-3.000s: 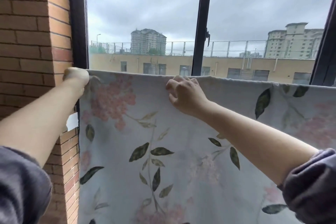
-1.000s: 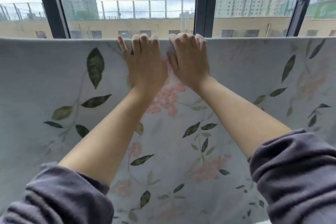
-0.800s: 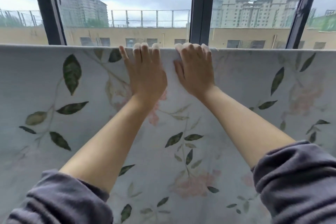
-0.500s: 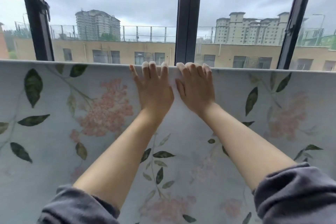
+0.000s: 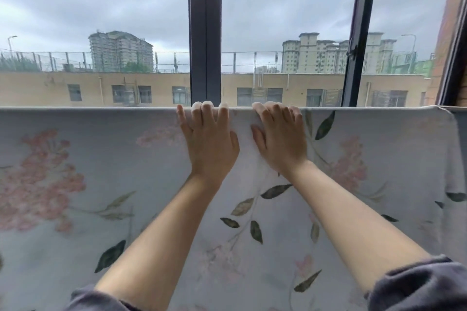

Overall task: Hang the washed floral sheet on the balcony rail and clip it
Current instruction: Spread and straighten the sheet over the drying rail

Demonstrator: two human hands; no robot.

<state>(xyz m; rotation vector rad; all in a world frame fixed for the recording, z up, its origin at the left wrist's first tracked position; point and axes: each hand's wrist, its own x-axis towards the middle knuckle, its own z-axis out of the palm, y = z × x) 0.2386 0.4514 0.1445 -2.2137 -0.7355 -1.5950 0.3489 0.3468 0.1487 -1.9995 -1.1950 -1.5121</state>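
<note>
Head view looks along both bare forearms to the floral sheet (image 5: 101, 184), which is draped over the balcony rail. Its folded top edge runs level to the left and right of the dark window post (image 5: 205, 33) — that sideways line is the axis any next move has to follow. Both hands lie flat on the cloth, fingers straight, tips lapping the fold and gripping nothing. The left hand (image 5: 209, 144) is straight below the post and the right hand (image 5: 280, 139) just to the right of it, near each other but apart. The sheet's end corner (image 5: 447, 118) hangs far right of the post, so the right hand is nearer for smoothing or clipping there. The rail itself is hidden under cloth, and no clip shows — perhaps one lies out of frame.
</note>
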